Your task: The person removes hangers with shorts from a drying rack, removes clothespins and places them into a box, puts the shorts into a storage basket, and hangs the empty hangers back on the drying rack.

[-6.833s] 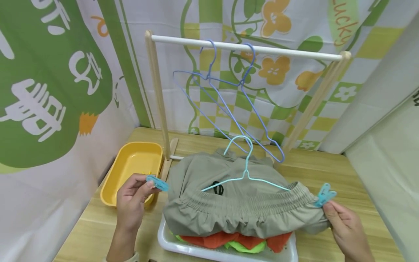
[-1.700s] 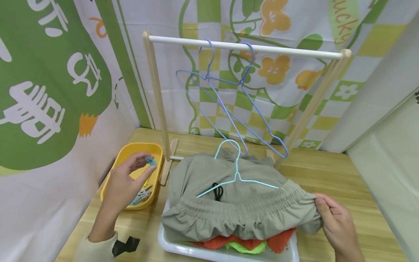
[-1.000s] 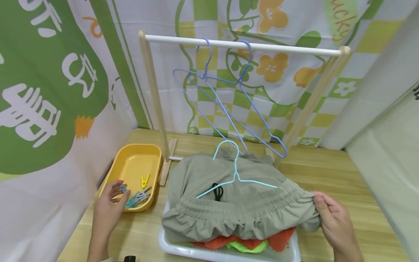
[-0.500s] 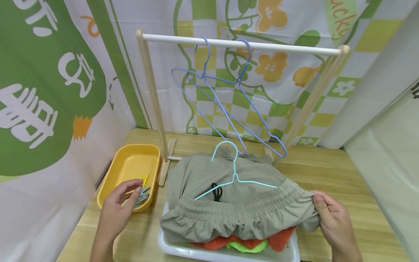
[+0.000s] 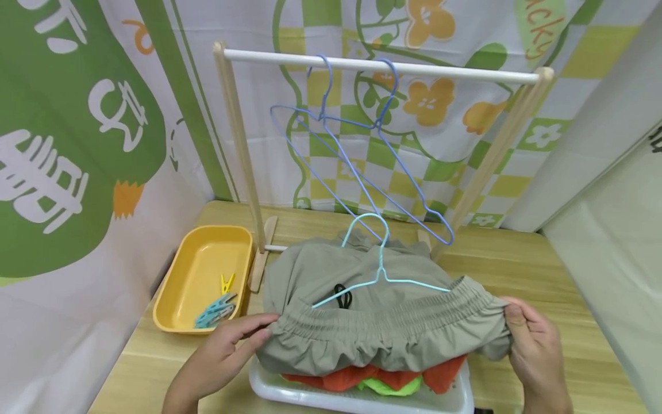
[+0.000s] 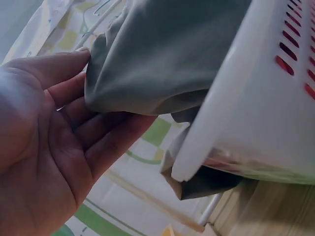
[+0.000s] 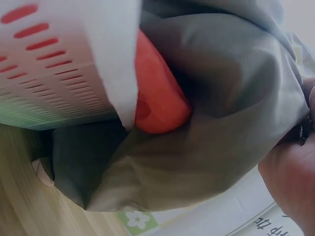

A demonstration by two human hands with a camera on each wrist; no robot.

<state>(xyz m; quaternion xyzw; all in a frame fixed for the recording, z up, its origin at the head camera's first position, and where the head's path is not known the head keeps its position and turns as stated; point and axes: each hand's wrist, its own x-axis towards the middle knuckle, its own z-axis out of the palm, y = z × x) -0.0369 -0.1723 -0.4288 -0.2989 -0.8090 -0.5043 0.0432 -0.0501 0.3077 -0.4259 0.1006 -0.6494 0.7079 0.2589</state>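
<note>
Grey-green pants (image 5: 414,345) with an elastic waistband and a black drawstring lie heaped over a white basket (image 5: 289,394). My left hand (image 5: 222,356) holds the left end of the waistband; in the left wrist view its thumb lies on one side of the cloth and its fingers (image 6: 118,142) behind it. At the other end, my right hand (image 5: 535,345) pinches the waistband between thumb and fingers. A light-blue hanger (image 5: 381,261) stands hook up, the ends of its shoulders hidden inside the waistband.
Left of the basket sits a yellow tray (image 5: 160,310) with blue and grey clothespins (image 5: 214,311) and a yellow clothespin (image 5: 226,284). Two purple-blue hangers (image 5: 357,167) hang from the rack's white bar (image 5: 439,69) behind. Red cloth (image 5: 351,379) and lime cloth (image 5: 390,387) show in the basket.
Earlier each hand held a blue clothespin. My left hand then moved over the yellow tray and let its clothespin go; now it has come right onto the waistband. My right hand keeps its hold.
</note>
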